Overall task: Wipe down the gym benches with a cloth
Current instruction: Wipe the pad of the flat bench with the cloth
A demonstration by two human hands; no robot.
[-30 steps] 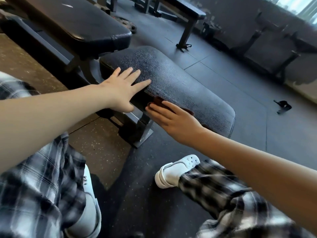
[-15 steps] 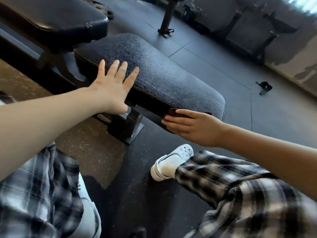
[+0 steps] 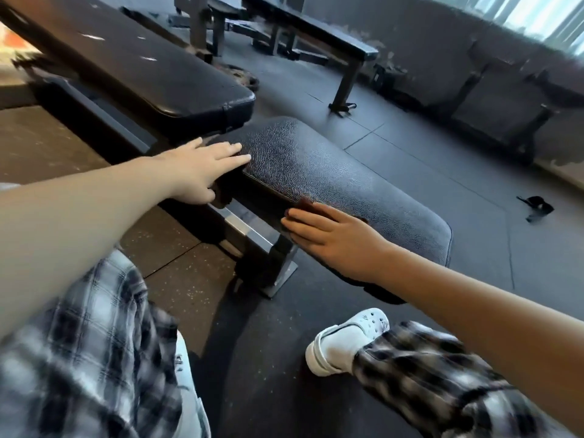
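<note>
Both hands on the bench, cloth pinned at the near edge!

Dark rubber-tiled gym floor (image 3: 426, 191) all around, and on the left runs the long, smooth black vinyl backrest pad (image 3: 158, 67). Just beside its end sits the black pebbled-vinyl seat pad (image 3: 316, 165). The left hand (image 3: 202, 167) lies flat on that pad's near left corner, fingers straight and holding nothing. The right hand (image 3: 335, 238), fingers straight too, presses down on the pad's near edge. Down by the knee there's a white perforated clog shoe (image 3: 344, 339) on the floor. The dark red cloth (image 3: 305, 204) is trapped under the right hand, only a strip peeking out past the fingertips. Well apart on the right floor lies a small black strap-like object (image 3: 537, 205), too blurred to identify.
</note>
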